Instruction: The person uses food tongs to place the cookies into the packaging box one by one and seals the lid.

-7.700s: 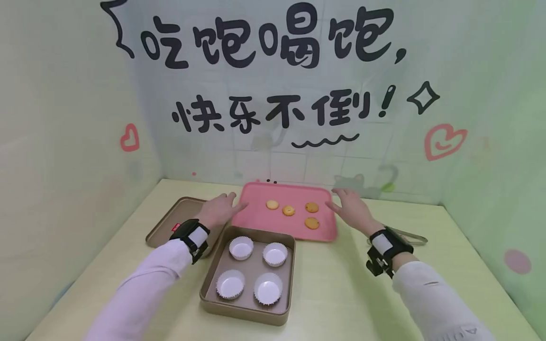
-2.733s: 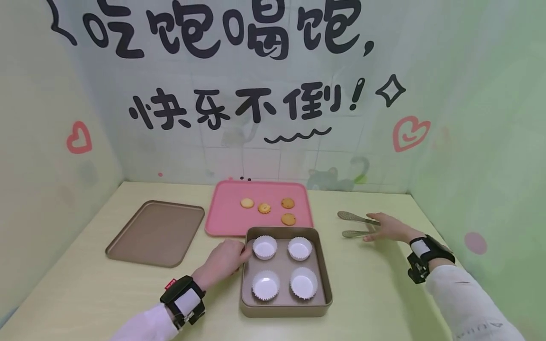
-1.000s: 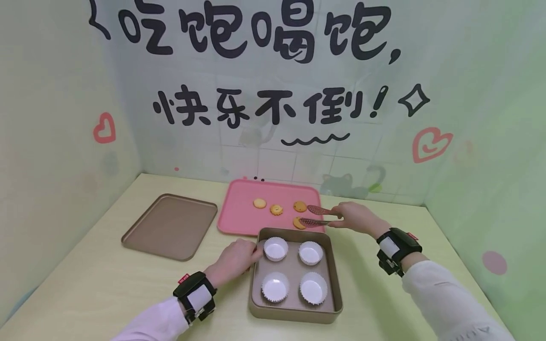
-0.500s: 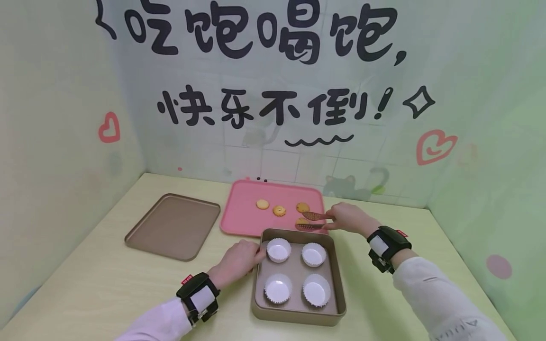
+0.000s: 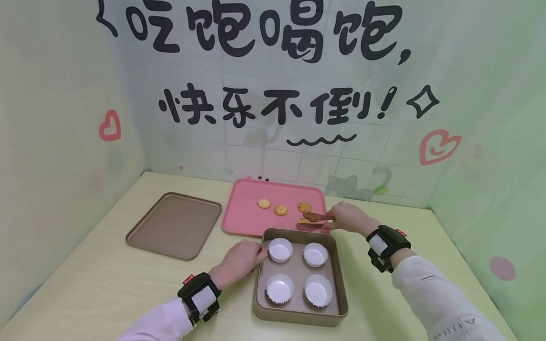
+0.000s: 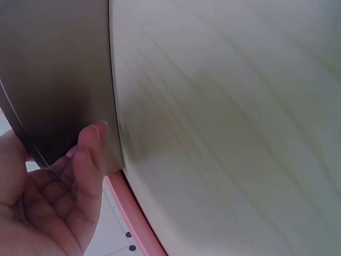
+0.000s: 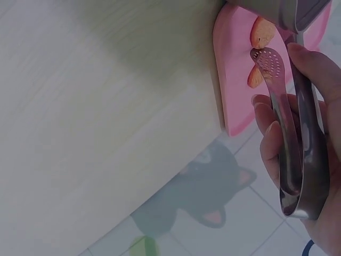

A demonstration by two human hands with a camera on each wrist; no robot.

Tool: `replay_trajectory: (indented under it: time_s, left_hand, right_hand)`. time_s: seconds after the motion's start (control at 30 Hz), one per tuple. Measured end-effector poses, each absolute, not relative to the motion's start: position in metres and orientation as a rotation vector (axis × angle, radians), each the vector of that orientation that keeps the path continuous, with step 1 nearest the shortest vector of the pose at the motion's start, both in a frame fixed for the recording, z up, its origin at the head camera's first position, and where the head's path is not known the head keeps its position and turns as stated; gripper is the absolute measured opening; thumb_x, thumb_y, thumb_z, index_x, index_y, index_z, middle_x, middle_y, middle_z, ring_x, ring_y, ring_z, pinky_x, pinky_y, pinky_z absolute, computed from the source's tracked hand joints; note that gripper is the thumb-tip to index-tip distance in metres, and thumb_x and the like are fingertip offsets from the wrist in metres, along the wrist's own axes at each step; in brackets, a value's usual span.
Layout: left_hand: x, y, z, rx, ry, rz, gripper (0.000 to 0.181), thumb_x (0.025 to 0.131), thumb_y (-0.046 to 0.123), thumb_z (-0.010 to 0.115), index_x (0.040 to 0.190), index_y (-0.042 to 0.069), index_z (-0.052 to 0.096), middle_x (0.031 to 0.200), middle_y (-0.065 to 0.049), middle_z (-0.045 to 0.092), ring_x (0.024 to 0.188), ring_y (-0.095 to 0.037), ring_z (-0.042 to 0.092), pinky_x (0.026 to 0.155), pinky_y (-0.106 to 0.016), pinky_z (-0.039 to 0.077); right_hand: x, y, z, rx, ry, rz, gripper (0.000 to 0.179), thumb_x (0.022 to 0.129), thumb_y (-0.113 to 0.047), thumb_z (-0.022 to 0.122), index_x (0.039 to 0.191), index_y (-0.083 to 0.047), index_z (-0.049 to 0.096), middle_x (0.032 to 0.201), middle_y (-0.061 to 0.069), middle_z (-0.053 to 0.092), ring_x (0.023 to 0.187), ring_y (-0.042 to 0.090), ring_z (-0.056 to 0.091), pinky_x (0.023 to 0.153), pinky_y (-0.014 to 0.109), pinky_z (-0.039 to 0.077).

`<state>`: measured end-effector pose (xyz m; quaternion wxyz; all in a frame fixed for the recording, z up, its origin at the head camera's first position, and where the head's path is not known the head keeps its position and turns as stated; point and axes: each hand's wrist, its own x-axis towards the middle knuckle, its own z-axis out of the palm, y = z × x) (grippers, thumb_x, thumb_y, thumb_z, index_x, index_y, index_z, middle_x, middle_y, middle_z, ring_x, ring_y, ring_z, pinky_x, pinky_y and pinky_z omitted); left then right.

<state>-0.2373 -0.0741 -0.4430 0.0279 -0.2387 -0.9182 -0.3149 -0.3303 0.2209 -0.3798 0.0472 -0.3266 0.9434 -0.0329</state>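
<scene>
My left hand (image 5: pixel 239 260) grips the left wall of a square brown baking pan (image 5: pixel 298 316), thumb at the rim. In the left wrist view its fingers curl against the pan's outer wall (image 6: pixel 96 80). White paper baking cups (image 5: pixel 280 288) stand inside the pan in two rows. My right hand (image 5: pixel 350 219) holds metal tongs (image 5: pixel 317 217) with perforated tips, low over the right side of a pink tray (image 5: pixel 243 213). The tips overlap the front right cookie (image 5: pixel 303 220), partly hiding it; the right wrist view shows the tongs' arms (image 7: pixel 314 160) spread apart.
Other cookies lie on the pink tray: one chip cookie (image 5: pixel 304 207) behind the tongs, a ring-shaped cookie (image 5: pixel 280 210) and a plain round one (image 5: pixel 264 203). A flat brown tray (image 5: pixel 175 227) lies at the left. Printed walls stand behind and at both sides.
Both hands were at the pink tray's sides; my left hand then took hold of the pan. My right hand picked up the tongs from the right and brought them left to the front cookie.
</scene>
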Motion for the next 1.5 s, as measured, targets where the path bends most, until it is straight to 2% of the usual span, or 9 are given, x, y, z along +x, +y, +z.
replay_trajectory:
  time_s: [0.73, 1.07, 1.27, 1.5]
  left_hand:
    - [-0.237, -0.075, -0.447, -0.750, -2.823, -0.949, 0.037, 0.089, 0.017, 0.052, 0.054, 0.014, 0.041, 0.042, 0.008, 0.038, 0.036, -0.004, 0.039, 0.035, -0.022, 0.031]
    - [-0.237, -0.074, -0.446, -0.746, -2.819, -0.942, 0.038, 0.089, 0.017, 0.052, 0.053, 0.013, 0.041, 0.041, 0.008, 0.038, 0.036, -0.004, 0.039, 0.035, -0.023, 0.031]
    - [-0.237, -0.074, -0.446, -0.747, -2.816, -0.938, 0.039, 0.089, 0.018, 0.052, 0.052, 0.014, 0.041, 0.041, 0.009, 0.038, 0.035, -0.003, 0.040, 0.035, -0.023, 0.032]
    - [-0.237, -0.074, -0.444, -0.744, -2.820, -0.951, 0.039, 0.089, 0.017, 0.052, 0.052, 0.014, 0.041, 0.041, 0.009, 0.038, 0.035, -0.004, 0.040, 0.035, -0.022, 0.032]
  right_hand:
    - [-0.334, 0.226, -0.387, -0.941, 2.869, -0.232, 0.017, 0.079, -0.022, 0.070, 0.070, -0.010, 0.062, 0.058, -0.004, 0.050, 0.050, 0.006, 0.037, 0.047, 0.023, 0.031]
    - [-0.329, 0.225, -0.384, -0.934, 2.892, -0.255, 0.014, 0.078, -0.019, 0.070, 0.072, -0.009, 0.064, 0.057, -0.004, 0.049, 0.050, 0.007, 0.038, 0.047, 0.023, 0.033]
    - [-0.327, 0.225, -0.375, -0.965, 2.950, -0.190, 0.017, 0.077, -0.024, 0.072, 0.072, -0.010, 0.063, 0.056, -0.006, 0.047, 0.050, 0.008, 0.040, 0.047, 0.024, 0.035]
    - [-0.317, 0.225, -0.354, -1.144, 2.996, -0.193, 0.025, 0.076, -0.026, 0.072, 0.089, -0.004, 0.070, 0.065, -0.005, 0.052, 0.056, 0.009, 0.048, 0.052, 0.026, 0.041]
